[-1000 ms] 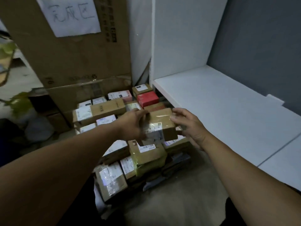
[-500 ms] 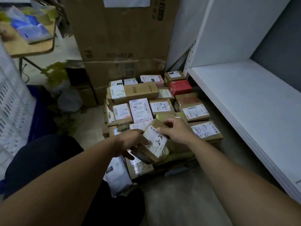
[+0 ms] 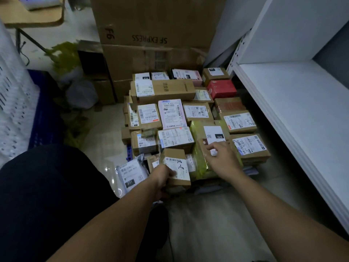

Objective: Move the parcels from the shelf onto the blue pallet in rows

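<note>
Parcel [image 3: 177, 168] perched in the near row, your left hand [image 3: 161, 179] curled round it, right hand [image 3: 221, 157] spread on the yellow-taped box [image 3: 196, 130]; had you released early, it might have toppled.

Centre floor: parcel stack [image 3: 171, 114] on pallet [image 3: 129, 152]. Right of it: shelf [image 3: 294, 114]. Behind: tall carton [image 3: 151, 21]. Far left: crate [image 3: 13, 103]. Near-left corner: mailer bag [image 3: 130, 176]. Near edge: small box [image 3: 177, 167] in left hand [image 3: 160, 178]. To its right: right hand [image 3: 222, 157] on wrapped parcel [image 3: 198, 163].
</note>
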